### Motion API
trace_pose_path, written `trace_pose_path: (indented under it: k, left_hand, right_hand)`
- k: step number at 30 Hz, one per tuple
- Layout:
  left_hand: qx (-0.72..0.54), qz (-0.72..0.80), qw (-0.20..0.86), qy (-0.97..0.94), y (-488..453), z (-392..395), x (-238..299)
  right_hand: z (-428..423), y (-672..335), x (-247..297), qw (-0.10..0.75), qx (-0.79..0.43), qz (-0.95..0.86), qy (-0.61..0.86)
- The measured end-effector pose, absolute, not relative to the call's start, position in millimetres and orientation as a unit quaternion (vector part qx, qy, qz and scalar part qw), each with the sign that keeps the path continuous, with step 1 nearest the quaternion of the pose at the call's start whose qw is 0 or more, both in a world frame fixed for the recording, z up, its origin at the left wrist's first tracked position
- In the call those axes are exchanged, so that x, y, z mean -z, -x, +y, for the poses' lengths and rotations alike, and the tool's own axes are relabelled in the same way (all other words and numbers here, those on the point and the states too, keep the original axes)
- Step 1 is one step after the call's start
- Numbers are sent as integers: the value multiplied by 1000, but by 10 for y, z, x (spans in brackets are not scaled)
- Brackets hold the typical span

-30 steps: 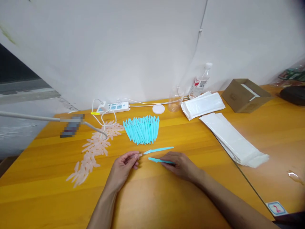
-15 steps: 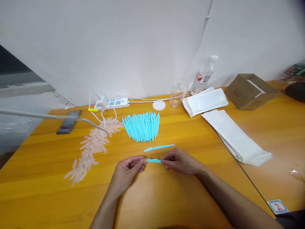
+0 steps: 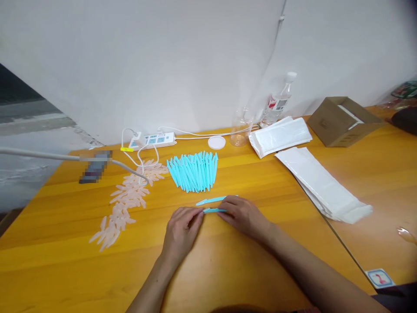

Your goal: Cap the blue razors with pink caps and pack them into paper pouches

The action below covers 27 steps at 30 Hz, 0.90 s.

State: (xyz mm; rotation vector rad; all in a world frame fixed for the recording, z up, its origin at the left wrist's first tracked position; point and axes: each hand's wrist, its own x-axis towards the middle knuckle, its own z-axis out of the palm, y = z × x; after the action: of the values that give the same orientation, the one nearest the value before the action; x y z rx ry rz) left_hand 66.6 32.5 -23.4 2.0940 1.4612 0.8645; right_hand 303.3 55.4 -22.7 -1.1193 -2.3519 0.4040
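My left hand (image 3: 183, 229) and my right hand (image 3: 243, 214) meet over a thin turquoise plastic stick (image 3: 213, 210), each pinching one end of it just above the wooden table (image 3: 228, 269). The left fingers are closed on a small pale cap at the stick's left tip. A second turquoise stick (image 3: 210, 201) lies flat just behind, partly hidden by my right fingers. Farther back lies a fanned pile of turquoise sticks (image 3: 193, 171). A trail of pale pink caps (image 3: 125, 202) spreads to the left.
A white power strip (image 3: 151, 140) with cables lies at the back by the wall. Stacks of white pouches (image 3: 322, 184) lie to the right, with a cardboard box (image 3: 342, 121), a plastic bottle (image 3: 276, 102), a clear cup (image 3: 241, 128) and a white lid (image 3: 216, 142) behind.
My right hand lifted the stick off the table and brought it to my left hand's cap. Both hands then moved slightly forward, close to the lying stick.
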Motion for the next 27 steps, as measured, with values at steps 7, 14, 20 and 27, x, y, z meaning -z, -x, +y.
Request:
trace_pose_path:
  k: [7,14,20,27]
  left_hand:
    - [-309,529,102,-784,-679,345,303]
    - [-345,549,125,-751,-623,387,279]
    - [-382,616,119,-678,-212,416,124]
    - [-365,753,54,-545,645,229,46]
  right_hand:
    - [616,-3053,359,314,-20,-857,407]
    - [728,-2949,271,328,-100,-808,479]
    - [1331,-2513,77,225,-205,-681,666]
    - [1613,-2386,84,220,-239,-654,683]
